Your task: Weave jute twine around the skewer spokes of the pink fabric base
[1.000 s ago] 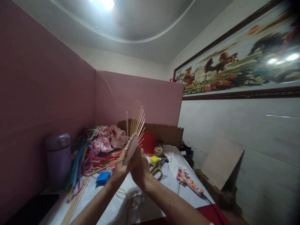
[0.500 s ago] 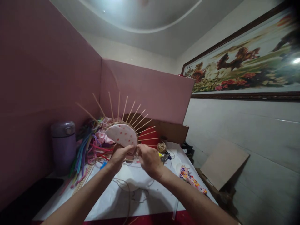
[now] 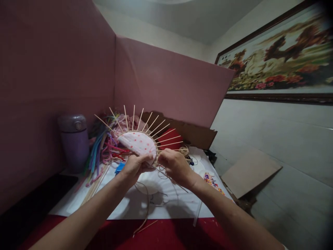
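A round pad covered in white cloth with red dots has thin wooden skewers fanning out from its rim. My left hand is closed on the pad's near edge, thumb on the cloth. Just to the right, my right hand is pinched shut at the rim, on a strand of tan twine that trails down toward the table. Both hands hold the piece up above the white sheet.
A purple flask stands at the left by the pink partition. Coloured pipe cleaners, loose skewers, a twine ball, a patterned glue gun and a cardboard box lie behind. A board leans on the right wall.
The skewered pad has turned from edge-on to face me and come lower. My hands, pressed together before, now sit side by side at its rim. The view has tilted down.
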`<state>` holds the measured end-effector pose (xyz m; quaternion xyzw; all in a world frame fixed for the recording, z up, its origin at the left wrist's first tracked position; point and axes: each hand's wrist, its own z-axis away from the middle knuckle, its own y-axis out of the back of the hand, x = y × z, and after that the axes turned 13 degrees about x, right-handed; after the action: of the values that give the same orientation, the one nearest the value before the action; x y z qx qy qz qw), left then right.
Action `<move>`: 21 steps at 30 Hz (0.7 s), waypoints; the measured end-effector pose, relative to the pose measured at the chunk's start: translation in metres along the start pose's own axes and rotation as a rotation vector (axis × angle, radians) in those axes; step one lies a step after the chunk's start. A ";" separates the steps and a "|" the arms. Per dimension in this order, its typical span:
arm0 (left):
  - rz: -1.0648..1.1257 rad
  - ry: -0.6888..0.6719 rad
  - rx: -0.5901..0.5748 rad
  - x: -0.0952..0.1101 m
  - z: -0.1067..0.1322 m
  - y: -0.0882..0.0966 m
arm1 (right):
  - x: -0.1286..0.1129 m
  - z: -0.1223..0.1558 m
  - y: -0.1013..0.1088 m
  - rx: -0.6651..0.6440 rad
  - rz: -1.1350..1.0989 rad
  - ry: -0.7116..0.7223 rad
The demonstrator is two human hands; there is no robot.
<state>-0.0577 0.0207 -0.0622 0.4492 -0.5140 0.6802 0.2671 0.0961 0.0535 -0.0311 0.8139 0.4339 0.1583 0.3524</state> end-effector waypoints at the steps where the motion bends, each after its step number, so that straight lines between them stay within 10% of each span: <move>1: 0.009 0.001 -0.003 -0.001 0.001 0.000 | -0.002 0.001 -0.002 0.012 -0.006 -0.007; 21: 0.110 0.076 -0.068 -0.010 0.004 0.001 | -0.006 0.010 -0.010 0.076 -0.006 -0.087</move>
<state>-0.0526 0.0181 -0.0712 0.3846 -0.5502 0.6926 0.2638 0.0919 0.0481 -0.0449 0.8315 0.4265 0.1050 0.3401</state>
